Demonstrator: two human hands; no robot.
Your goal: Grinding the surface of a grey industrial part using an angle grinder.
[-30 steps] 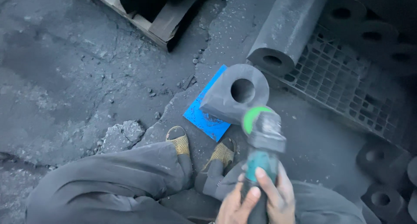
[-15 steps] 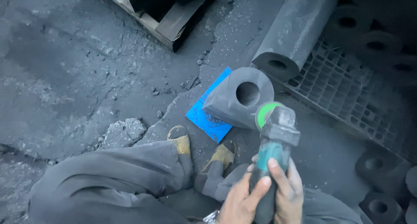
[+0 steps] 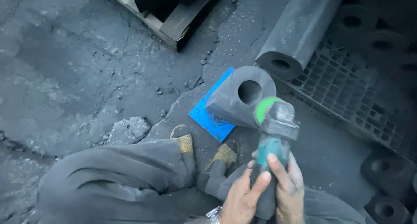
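1. Cracked, dusty dark concrete floor [image 3: 65, 67], strewn with grit and small stones; broken pale patch near the lower left.
2. Both hands wrapped around a teal angle grinder [image 3: 273, 141], held upright over the floor at lower right.
3. Left hand [image 3: 243, 195]: grip closed on the grinder's body from the left, thumb laid up across its front; metal watch band at the wrist.
4. Right hand [image 3: 289, 189]: grip closed on the same body from the right, fingers [image 3: 274, 165] pressed against the teal housing.
5. Grinder head grey and dust-caked, with a green disc [image 3: 264, 109] facing up-left, just beside the near end of a short grey cylinder block [image 3: 236, 100]; contact between disc and block impossible to tell.
6. Block lying on its side on a blue sheet [image 3: 206, 117], round bore facing the camera.
7. Longer hollow grey cylinder [image 3: 299, 28] lying behind it, resting toward a dark metal grating [image 3: 347, 93] at the right edge of the floor.
8. More bored dark pieces [image 3: 382, 167] near the lower right corner and along the top right.
9. Wooden pallet [image 3: 169, 24] at the top edge, carrying dark objects.
10. Grey-trousered legs folded across the bottom, two yellowish sandals [image 3: 184, 139] just short of the blue sheet.
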